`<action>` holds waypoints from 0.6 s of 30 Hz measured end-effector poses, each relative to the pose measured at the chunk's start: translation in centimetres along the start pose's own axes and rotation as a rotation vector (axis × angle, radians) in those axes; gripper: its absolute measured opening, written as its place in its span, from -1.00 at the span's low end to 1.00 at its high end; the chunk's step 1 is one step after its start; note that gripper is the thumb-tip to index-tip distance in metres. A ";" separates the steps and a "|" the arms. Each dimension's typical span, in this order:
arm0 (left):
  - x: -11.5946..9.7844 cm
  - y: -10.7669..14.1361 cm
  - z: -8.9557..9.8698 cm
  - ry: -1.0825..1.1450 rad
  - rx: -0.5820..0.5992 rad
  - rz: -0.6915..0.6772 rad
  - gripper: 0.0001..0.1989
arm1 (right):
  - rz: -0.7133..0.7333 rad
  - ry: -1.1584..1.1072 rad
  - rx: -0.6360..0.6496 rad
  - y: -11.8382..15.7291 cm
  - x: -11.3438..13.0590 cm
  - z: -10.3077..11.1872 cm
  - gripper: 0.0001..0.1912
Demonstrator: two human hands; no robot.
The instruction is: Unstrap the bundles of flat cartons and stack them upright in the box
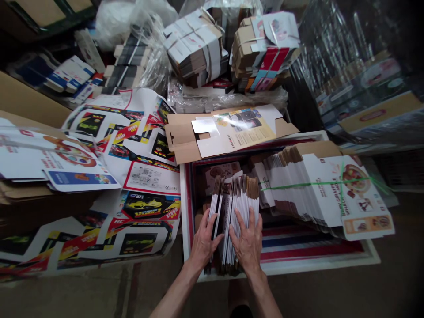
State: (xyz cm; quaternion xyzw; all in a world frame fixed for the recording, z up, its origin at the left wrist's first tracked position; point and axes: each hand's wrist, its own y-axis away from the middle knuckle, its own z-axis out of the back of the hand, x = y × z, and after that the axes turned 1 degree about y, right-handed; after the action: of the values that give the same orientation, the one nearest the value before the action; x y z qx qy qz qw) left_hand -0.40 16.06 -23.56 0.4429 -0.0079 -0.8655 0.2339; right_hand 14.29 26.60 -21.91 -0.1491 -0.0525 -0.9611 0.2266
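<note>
A row of flattened cartons (236,203) stands on edge in the left part of a shallow white-rimmed crate (186,221). My left hand (202,240) grips a few cartons at the row's left end, with the thumb on their right side near a gap. Spread over the upper edges of the cartons to the right are the fingers of my right hand (247,240), resting on them. To the right, a bundle of flattened printed cartons (318,190), tied with green string, leans in the crate and overhangs its rim.
An opened flat carton (232,130) lies across the crate's back rim. Printed toy-car sheets (145,176) and a carton stack (59,159) are on the left. Strapped carton bundles (195,44) stand behind. Plastic-wrapped cartons (364,97) rise on the right.
</note>
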 end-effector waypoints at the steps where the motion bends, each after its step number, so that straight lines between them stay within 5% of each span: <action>1: 0.1 0.1 0.0 -0.001 -0.004 0.002 -0.13 | 0.001 0.006 -0.010 0.0 0.0 -0.1 -0.43; 10: -0.2 0.2 0.3 -0.025 0.070 0.043 -0.55 | 0.010 0.022 -0.028 -0.1 0.0 0.1 -0.45; 18: 0.7 0.3 -0.5 0.036 0.082 -0.014 -0.48 | 0.017 -0.006 -0.044 -0.3 0.3 0.5 -0.47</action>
State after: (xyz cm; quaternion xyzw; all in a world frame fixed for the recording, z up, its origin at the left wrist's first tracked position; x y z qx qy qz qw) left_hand -0.31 15.63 -24.35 0.4678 -0.0361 -0.8578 0.2096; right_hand 14.03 26.78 -21.31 -0.1572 -0.0309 -0.9596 0.2312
